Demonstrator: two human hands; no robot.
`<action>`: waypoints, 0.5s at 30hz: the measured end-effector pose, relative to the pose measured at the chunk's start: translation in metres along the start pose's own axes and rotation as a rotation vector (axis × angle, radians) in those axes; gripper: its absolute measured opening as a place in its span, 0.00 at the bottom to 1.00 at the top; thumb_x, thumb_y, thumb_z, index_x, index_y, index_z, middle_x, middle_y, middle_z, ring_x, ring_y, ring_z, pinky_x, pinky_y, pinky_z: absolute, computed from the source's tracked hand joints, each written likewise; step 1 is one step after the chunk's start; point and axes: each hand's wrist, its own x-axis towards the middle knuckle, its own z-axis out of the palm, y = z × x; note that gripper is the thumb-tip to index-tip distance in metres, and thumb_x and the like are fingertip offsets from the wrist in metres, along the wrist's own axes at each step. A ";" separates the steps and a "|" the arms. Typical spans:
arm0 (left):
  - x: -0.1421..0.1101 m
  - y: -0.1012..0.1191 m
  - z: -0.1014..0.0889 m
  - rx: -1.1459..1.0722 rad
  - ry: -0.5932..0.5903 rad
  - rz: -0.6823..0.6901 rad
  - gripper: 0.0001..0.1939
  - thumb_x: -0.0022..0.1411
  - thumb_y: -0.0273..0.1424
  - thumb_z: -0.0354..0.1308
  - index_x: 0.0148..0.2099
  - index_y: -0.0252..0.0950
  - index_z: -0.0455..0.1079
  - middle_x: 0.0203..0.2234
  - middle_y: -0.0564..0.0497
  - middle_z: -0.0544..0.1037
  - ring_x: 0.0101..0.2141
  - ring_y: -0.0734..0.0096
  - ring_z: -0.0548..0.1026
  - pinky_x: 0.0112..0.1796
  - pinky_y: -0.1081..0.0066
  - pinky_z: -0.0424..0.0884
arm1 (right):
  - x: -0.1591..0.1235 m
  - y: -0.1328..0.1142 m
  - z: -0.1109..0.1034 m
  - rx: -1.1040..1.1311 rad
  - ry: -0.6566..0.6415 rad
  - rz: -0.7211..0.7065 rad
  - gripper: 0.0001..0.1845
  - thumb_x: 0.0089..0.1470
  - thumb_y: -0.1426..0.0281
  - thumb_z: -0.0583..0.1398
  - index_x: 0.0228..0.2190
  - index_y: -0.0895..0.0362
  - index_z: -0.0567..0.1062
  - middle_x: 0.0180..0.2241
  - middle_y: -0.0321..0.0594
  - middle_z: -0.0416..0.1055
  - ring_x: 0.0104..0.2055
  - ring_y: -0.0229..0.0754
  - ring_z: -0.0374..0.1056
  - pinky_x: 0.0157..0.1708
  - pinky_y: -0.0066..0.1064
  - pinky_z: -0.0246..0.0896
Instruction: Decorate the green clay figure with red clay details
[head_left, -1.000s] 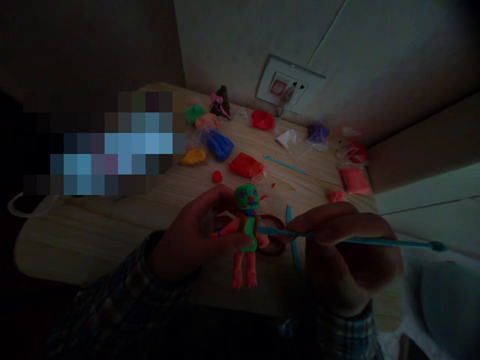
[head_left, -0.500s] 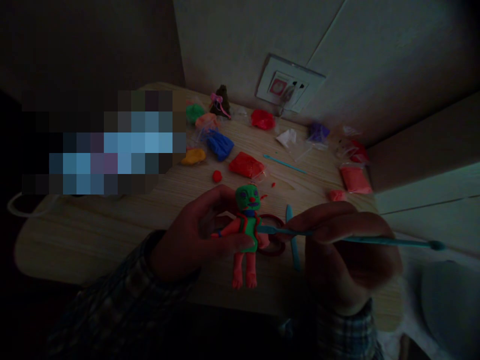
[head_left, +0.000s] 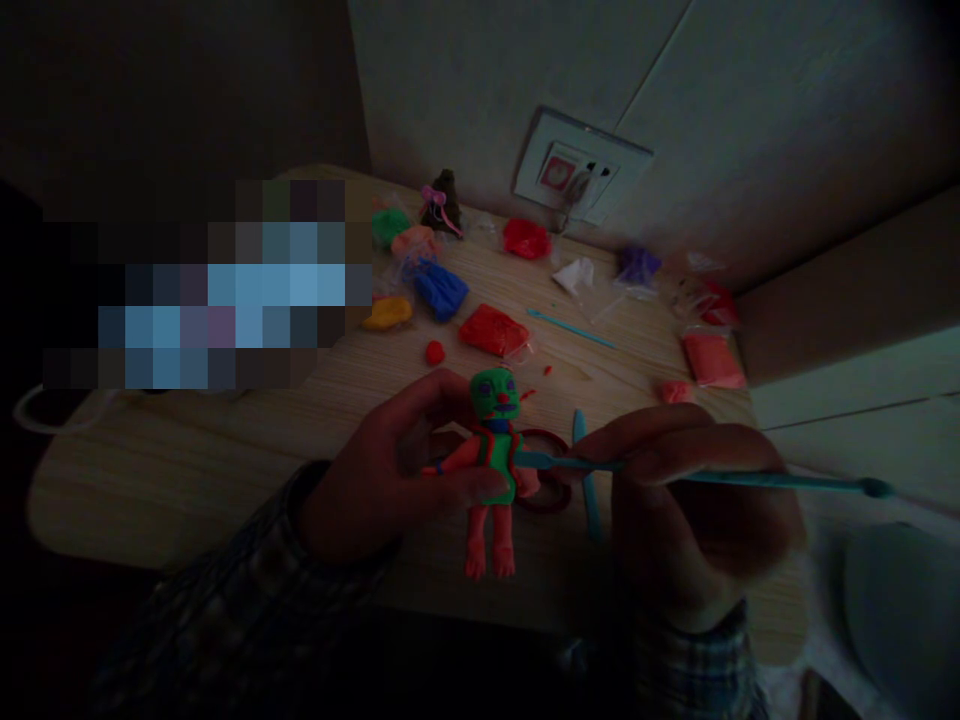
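Upright in my left hand (head_left: 397, 470) is a small clay figure (head_left: 499, 470) with a green head, a green and red top and pinkish-red limbs. My thumb lies across its body, while the other fingers are partly hidden behind it. My right hand (head_left: 690, 510) pinches a thin blue modelling tool (head_left: 780, 482). The tool's flat tip meets or nearly meets the red trim on the figure's side; contact is hard to tell in the dim light. Behind the figure lies a dark red ring-shaped thing (head_left: 559, 435), partly covered.
On the wooden table (head_left: 247, 450) lie a blue clay knife (head_left: 589, 490), another thin blue tool (head_left: 571, 328), a red clay ball (head_left: 435, 352) and a red clay packet (head_left: 493, 330). Several other coloured clay packets sit farther back. A wall socket (head_left: 581, 168) is behind.
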 end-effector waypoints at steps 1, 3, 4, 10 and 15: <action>0.000 0.000 0.000 0.006 0.006 0.004 0.14 0.48 0.20 0.66 0.36 0.38 0.68 0.27 0.57 0.80 0.29 0.67 0.82 0.33 0.72 0.77 | 0.000 -0.001 0.000 0.002 -0.001 0.000 0.05 0.57 0.78 0.61 0.34 0.58 0.77 0.28 0.38 0.75 0.30 0.39 0.73 0.20 0.27 0.67; 0.000 -0.001 -0.001 0.016 0.026 0.007 0.15 0.47 0.19 0.67 0.36 0.38 0.69 0.28 0.57 0.81 0.30 0.67 0.82 0.33 0.73 0.77 | 0.000 -0.003 0.000 -0.004 -0.006 0.015 0.05 0.57 0.78 0.61 0.35 0.58 0.77 0.27 0.38 0.76 0.30 0.40 0.73 0.20 0.28 0.67; 0.000 -0.001 -0.002 0.015 0.030 0.009 0.15 0.46 0.19 0.67 0.36 0.38 0.70 0.29 0.57 0.81 0.30 0.67 0.82 0.34 0.73 0.78 | 0.000 -0.005 -0.001 -0.012 -0.007 0.032 0.06 0.57 0.78 0.61 0.34 0.57 0.77 0.27 0.38 0.76 0.30 0.40 0.73 0.21 0.28 0.67; 0.000 -0.001 -0.001 -0.002 0.000 -0.011 0.15 0.47 0.20 0.67 0.36 0.38 0.69 0.28 0.57 0.81 0.30 0.65 0.82 0.35 0.70 0.78 | 0.000 -0.013 -0.003 -0.043 -0.011 0.099 0.06 0.56 0.79 0.61 0.34 0.57 0.77 0.28 0.38 0.76 0.31 0.40 0.73 0.21 0.29 0.68; 0.000 0.000 -0.002 0.026 0.033 -0.013 0.16 0.47 0.22 0.68 0.37 0.38 0.69 0.29 0.55 0.80 0.30 0.63 0.82 0.35 0.68 0.78 | 0.000 -0.012 -0.004 0.007 -0.063 0.121 0.06 0.59 0.77 0.60 0.36 0.57 0.77 0.29 0.39 0.77 0.34 0.42 0.74 0.25 0.31 0.70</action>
